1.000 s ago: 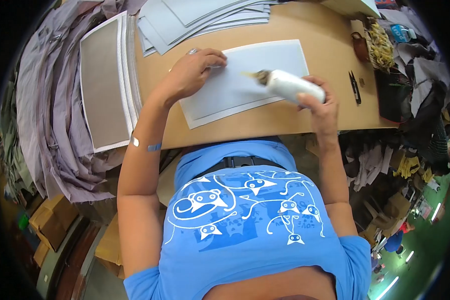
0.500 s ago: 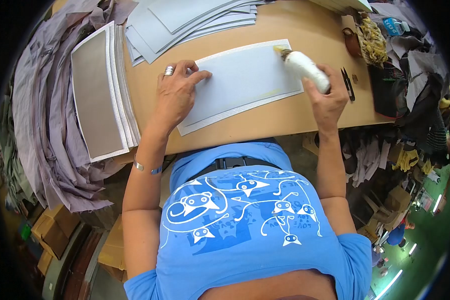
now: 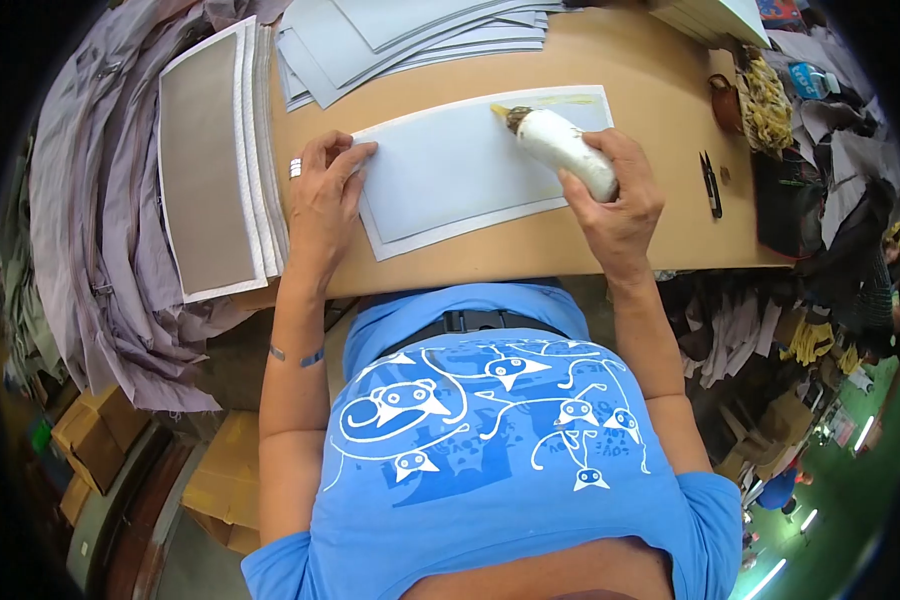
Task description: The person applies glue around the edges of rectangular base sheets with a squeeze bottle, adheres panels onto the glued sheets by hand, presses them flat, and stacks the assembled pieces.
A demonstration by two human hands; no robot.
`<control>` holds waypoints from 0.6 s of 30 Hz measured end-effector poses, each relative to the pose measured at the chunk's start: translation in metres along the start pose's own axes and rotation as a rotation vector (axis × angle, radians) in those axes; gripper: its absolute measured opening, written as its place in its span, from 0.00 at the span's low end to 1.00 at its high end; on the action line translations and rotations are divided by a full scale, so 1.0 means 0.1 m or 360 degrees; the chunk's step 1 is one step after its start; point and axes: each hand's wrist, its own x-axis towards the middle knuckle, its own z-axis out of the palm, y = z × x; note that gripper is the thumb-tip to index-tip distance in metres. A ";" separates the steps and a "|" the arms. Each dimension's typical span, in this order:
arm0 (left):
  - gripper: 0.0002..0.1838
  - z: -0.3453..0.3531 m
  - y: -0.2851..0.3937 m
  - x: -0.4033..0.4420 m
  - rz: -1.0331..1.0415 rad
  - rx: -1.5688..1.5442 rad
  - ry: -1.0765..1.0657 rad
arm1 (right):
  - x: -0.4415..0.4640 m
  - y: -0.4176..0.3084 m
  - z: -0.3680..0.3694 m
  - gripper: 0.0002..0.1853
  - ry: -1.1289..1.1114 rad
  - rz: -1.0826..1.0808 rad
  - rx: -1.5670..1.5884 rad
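A pale grey-blue panel (image 3: 450, 180) lies on a slightly larger white sheet (image 3: 410, 245) on the tan table. My right hand (image 3: 620, 200) is wrapped round a white squeeze bottle (image 3: 560, 148), tilted so that its yellowish nozzle (image 3: 500, 112) meets the panel near the far edge. A thin yellow streak runs along that edge, right of the nozzle. At the panel's left end my left hand (image 3: 332, 185) rests with bent fingers, thumb and fingertips at the far left corner; whether it pinches the sheet cannot be made out.
Brown panels with white edges (image 3: 210, 160) are stacked at the left, beside draped mauve fabric (image 3: 100, 220). Grey-blue panels (image 3: 400, 35) lie at the back. Black snips (image 3: 710, 185), a brown cup (image 3: 726, 103) and a water bottle (image 3: 810, 80) are at the right.
The bottle in my right hand has moved left along the panel's far edge, with a yellow streak now showing there. My left hand has shifted left to the panel's end.
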 end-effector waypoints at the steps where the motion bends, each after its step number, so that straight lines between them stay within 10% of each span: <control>1: 0.14 0.00 -0.01 0.00 -0.0022 -0.0035 0.0001 | 0.01 -0.03 0.05 0.20 -0.0017 -0.0025 0.0018; 18: 0.23 -0.02 -0.09 -0.01 -0.0097 -0.0074 0.0099 | 0.08 -0.29 0.41 0.22 -0.0204 -0.0249 0.0188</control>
